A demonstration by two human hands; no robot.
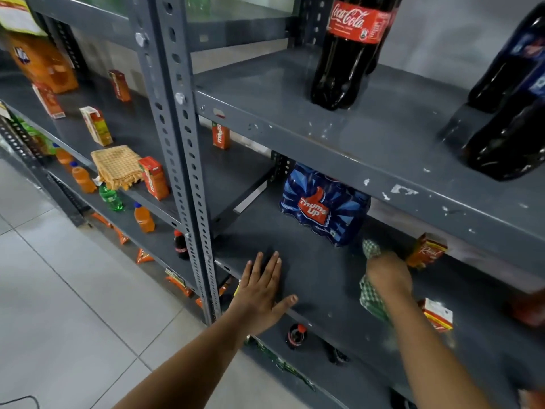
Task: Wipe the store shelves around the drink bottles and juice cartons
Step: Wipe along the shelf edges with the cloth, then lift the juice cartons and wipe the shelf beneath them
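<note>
My right hand (389, 274) grips a green checked cloth (373, 299) and presses it on the grey middle shelf (318, 270), between a blue Thums Up bottle pack (324, 205) and an orange Real juice carton (427, 253). My left hand (262, 290) lies flat with fingers spread on the same shelf near its front edge. A red and white carton (438, 314) stands just right of my right forearm. On the shelf above stand a Coca-Cola bottle (348, 51) and dark cola bottles (513, 113).
A folded yellow checked cloth (116, 165) lies on the left shelf among several small juice cartons (153, 178). Small orange and green bottles (112, 197) stand on lower shelves. A perforated grey upright (188, 160) divides the racks. Tiled floor (73, 305) lies at the lower left.
</note>
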